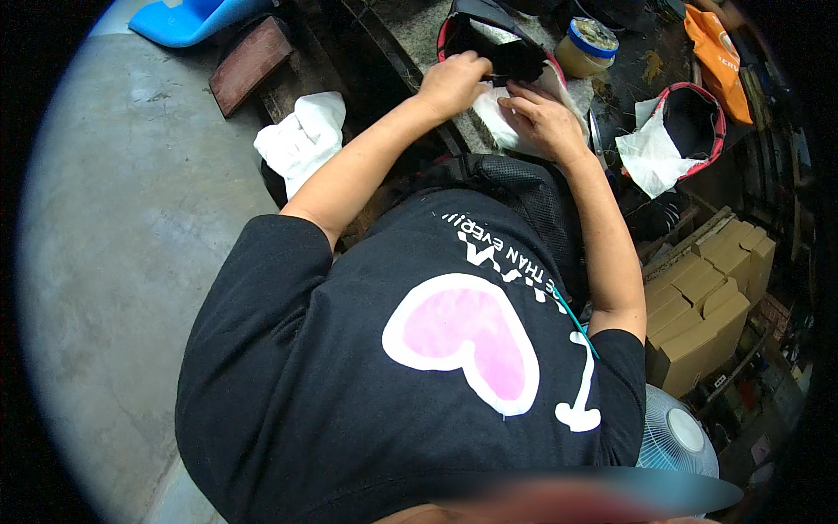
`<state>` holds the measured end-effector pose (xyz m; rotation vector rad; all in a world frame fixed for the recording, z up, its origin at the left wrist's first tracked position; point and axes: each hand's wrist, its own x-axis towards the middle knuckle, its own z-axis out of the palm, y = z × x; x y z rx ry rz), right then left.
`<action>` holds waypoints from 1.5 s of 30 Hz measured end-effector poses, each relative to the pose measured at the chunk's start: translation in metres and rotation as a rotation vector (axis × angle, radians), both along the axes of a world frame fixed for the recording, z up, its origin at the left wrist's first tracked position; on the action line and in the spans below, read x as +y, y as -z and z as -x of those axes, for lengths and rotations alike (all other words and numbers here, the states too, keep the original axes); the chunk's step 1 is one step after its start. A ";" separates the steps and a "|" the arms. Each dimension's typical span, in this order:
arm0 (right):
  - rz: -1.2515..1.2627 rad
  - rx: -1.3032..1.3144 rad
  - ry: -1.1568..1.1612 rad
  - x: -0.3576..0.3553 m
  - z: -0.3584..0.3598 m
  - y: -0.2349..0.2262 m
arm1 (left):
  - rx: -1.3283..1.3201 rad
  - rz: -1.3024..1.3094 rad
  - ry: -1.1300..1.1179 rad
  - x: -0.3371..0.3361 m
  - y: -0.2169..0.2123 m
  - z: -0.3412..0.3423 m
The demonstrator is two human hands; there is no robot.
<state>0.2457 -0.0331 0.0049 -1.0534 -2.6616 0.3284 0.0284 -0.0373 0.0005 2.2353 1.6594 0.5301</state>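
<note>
Beyond my lap on the work surface lies a curved black piece with red edging (pixel 522 59), whose exact kind I cannot make out. A white cloth piece (pixel 499 122) hangs from its near side. My left hand (pixel 454 85) is at the piece's left part, its fingers curled together; what they pinch, if anything, is hidden. My right hand (pixel 548 120) lies over the white cloth with fingers stretched out along the piece's near edge. To the right sits a similar black piece with red edging (pixel 717 131), with white cloth (pixel 655 157) draped over its side.
A jar with a blue rim (pixel 594 39) and pale paste stands just beyond my right hand. An orange bag (pixel 717 61) is at the far right. White cloth (pixel 305 135) lies near my left forearm. Cardboard boxes (pixel 698 306) and a fan (pixel 676 432) are at my right.
</note>
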 end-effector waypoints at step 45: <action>-0.146 -0.057 0.185 -0.007 0.045 -0.009 | 0.097 -0.161 0.165 0.023 0.003 0.019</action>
